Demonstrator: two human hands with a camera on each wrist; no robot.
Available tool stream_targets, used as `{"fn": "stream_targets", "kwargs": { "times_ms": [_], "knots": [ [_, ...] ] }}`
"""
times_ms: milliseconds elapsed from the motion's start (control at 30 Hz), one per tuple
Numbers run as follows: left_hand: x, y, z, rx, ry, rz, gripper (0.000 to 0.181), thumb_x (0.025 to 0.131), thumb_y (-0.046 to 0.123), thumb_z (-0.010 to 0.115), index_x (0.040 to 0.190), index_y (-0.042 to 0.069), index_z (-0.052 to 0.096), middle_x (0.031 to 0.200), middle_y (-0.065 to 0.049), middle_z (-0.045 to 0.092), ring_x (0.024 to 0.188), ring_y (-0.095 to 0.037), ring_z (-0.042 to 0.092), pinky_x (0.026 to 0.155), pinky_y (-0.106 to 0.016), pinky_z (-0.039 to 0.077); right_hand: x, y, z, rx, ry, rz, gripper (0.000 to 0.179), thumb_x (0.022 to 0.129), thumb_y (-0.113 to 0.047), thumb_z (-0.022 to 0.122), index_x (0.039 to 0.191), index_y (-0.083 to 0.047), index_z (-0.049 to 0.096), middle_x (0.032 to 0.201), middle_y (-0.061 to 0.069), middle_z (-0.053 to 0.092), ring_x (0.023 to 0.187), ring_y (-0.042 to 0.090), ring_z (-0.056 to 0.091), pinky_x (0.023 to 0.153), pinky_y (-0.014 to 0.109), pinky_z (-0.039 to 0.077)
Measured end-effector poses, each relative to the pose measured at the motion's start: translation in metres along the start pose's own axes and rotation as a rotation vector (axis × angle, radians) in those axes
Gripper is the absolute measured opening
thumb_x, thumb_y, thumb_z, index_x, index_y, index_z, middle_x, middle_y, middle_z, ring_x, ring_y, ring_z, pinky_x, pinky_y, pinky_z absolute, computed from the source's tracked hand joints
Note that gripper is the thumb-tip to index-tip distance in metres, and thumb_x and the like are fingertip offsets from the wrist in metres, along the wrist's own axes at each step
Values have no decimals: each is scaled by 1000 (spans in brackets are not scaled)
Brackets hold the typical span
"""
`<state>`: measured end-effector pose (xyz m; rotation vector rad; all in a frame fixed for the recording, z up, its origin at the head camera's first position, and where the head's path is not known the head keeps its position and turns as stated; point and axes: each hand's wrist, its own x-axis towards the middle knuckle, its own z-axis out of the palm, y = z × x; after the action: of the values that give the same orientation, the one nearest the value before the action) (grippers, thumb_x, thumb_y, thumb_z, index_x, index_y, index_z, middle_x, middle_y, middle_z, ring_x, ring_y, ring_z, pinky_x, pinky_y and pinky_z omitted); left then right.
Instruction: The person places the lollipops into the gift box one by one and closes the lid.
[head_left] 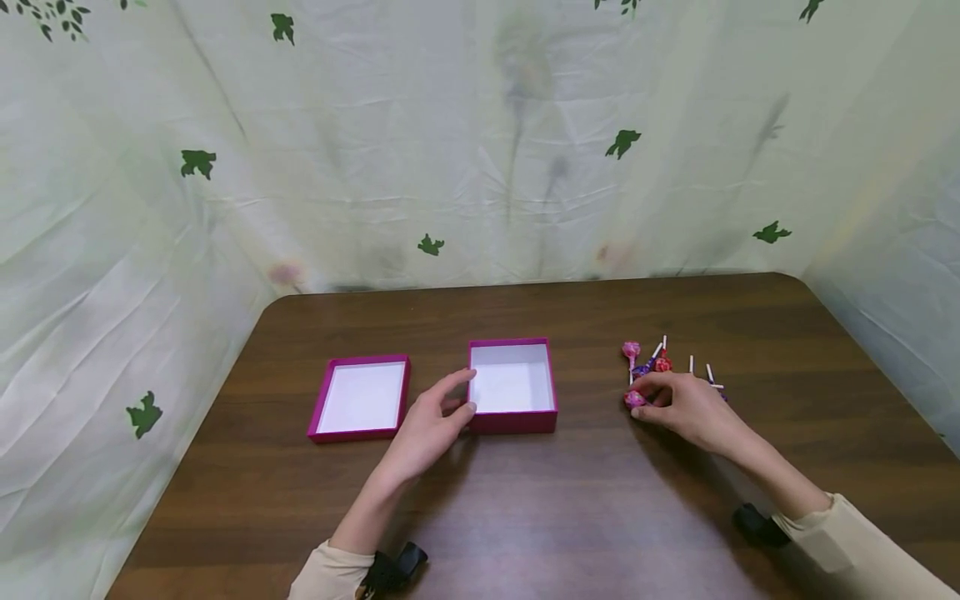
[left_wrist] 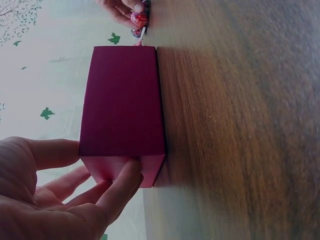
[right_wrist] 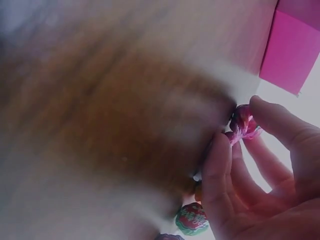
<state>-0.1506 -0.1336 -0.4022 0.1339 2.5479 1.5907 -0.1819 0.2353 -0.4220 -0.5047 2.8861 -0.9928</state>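
Observation:
My left hand (head_left: 431, 423) touches the left wall of an open magenta box (head_left: 513, 423) with a white inside. In the left wrist view its fingertips rest against the box's side (left_wrist: 122, 100), with the thumb at the box's edge. Over on the right, my right hand (head_left: 693, 408) pinches a pink-wrapped lollipop (head_left: 634, 399) between thumb and fingers, low at the table. Around that hand lie several more lollipops, among them a pink one (head_left: 631, 349) and a red one (head_left: 663, 363); some are partly hidden behind it. A red-and-green wrapped lollipop (right_wrist: 192, 219) shows beneath the right hand.
The magenta lid (head_left: 360, 397), white inside up, lies on the brown wooden table (head_left: 570, 517) left of the box. A pale curtain (head_left: 450, 142) with green leaf prints hangs behind the table's far edge and along both sides.

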Motion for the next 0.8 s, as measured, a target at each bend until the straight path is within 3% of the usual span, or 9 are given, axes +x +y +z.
{"fn": "stream_targets", "kwargs": {
  "times_ms": [500, 800],
  "knots": [
    [0, 0, 0, -11, 2, -6, 46, 96, 16, 62, 141, 18, 53, 147, -7, 46, 124, -36, 53, 95, -52, 47, -1, -3, 2, 92, 26, -39, 20, 86, -21, 77, 105, -17, 72, 85, -6, 67, 75, 10, 62, 65, 27, 46],
    [0, 0, 0, 3, 4, -6, 46, 96, 17, 61, 141, 18, 53, 147, -7, 46, 124, -37, 53, 95, -53, 47, 2, -22, 0, 121, 88, -93, 19, 87, -22, 77, 105, -18, 72, 87, -6, 66, 77, 15, 58, 64, 26, 46]
  ]
}}
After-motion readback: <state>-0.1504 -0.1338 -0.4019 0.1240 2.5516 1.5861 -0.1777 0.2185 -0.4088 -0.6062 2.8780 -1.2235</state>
